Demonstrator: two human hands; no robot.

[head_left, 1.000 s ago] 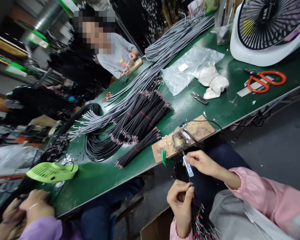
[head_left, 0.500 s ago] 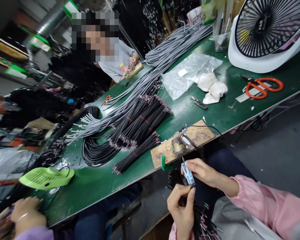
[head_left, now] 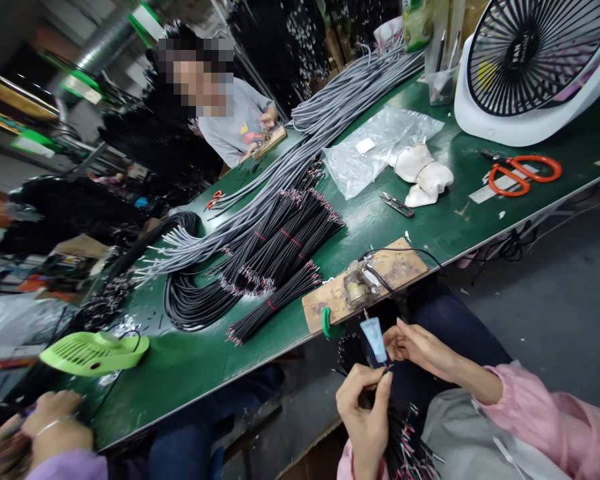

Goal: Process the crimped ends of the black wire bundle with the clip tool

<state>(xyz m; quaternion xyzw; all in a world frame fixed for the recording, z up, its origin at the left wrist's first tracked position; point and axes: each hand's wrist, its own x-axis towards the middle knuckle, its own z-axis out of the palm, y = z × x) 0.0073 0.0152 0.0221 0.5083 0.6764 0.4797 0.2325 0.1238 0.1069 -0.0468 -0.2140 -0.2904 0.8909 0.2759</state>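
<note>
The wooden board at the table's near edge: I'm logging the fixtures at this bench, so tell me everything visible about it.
The wooden board is a flat, worn, stained brown slab lying aslant on the green table, reaching its near edge. A small metal fixture sits near its middle, with a thin black wire looping over its top. A green clamp hooks its near-left end. Neither of the hands touches it; the right hand is just below it.

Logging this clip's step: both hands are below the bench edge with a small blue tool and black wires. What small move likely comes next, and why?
Probably bring the wire end pinched in the left hand into the tip of the blue tool held by the right hand. The two hands nearly meet just under the wooden jig, and the wire bundle in the lap still shows many loose ends.
</note>
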